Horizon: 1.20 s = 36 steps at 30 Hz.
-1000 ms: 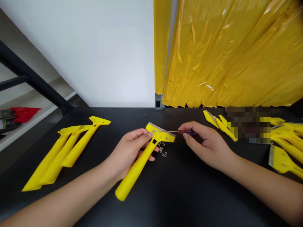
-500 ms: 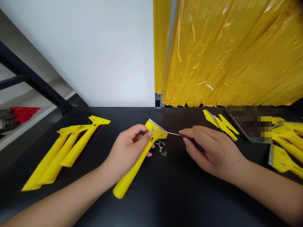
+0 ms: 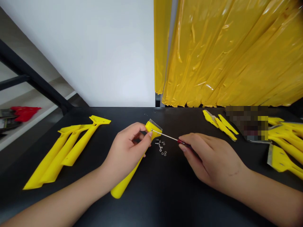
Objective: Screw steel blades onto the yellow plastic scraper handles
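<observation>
My left hand (image 3: 129, 146) is closed around the neck of a yellow scraper (image 3: 126, 183), just below its head. The head carries a thin blade along its far edge, and the long handle slants down toward me. In my right hand (image 3: 205, 154) is a screwdriver (image 3: 167, 137) with a dark red handle, pinched between thumb and fingers. Its thin shaft points left, and the tip meets a screw on the scraper head near my left thumb. Several small screws and nuts (image 3: 161, 148) lie on the black table just right of the scraper.
Several yellow scraper handles (image 3: 75, 145) lie at the left. Narrow yellow strips (image 3: 222, 126) rest at the back right, beside a blurred-out flat object (image 3: 247, 124). Scrapers with blades (image 3: 280, 157) are grouped at the far right. Yellow plastic sheeting (image 3: 227, 53) hangs behind the table.
The scraper's head has turned in my left hand, so less of its face shows. My right hand has lowered slightly, and the screwdriver slants more steeply, its tip still at the screw.
</observation>
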Tool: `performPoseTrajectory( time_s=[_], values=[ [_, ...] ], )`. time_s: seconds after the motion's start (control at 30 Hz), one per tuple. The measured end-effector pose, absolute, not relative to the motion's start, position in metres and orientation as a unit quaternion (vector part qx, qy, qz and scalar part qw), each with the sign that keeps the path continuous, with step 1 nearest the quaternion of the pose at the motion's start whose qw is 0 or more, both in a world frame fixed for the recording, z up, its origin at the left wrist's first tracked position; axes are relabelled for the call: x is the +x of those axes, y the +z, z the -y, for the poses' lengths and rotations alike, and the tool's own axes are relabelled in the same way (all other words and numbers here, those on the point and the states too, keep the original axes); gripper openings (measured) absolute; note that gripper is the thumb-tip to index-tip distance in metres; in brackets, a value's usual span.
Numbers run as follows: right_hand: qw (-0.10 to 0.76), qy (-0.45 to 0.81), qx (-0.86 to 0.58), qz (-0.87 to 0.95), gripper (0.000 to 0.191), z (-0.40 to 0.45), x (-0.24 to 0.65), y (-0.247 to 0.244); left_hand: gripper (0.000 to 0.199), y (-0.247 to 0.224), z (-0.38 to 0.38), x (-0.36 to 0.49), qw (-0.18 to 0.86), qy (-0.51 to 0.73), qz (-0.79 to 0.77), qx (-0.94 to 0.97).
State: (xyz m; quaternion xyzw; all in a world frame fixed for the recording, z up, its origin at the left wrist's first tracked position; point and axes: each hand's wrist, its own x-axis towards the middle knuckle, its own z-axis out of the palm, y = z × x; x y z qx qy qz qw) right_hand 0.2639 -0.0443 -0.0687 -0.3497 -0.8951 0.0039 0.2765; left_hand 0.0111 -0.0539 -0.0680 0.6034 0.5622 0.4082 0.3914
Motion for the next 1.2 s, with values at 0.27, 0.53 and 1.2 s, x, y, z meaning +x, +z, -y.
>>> performPoseTrajectory(
  time_s=[0.27, 0.53, 1.2],
  values=[
    [0.292, 0.14, -0.401, 0.857, 0.011, 0.044, 0.265, -0.078, 0.019, -0.071, 0.053, 0.01, 0.388, 0.403, -0.565, 0.606],
    [0.298, 0.177, -0.41, 0.844, 0.013, 0.042, 0.263, -0.084, 0.019, -0.071, 0.052, 0.011, 0.394, 0.403, -0.571, 0.597],
    [0.302, 0.053, -0.423, 0.853, 0.013, 0.037, 0.259, -0.089, 0.022, -0.072, 0.05, 0.011, 0.4, 0.425, -0.579, 0.569]
  ],
)
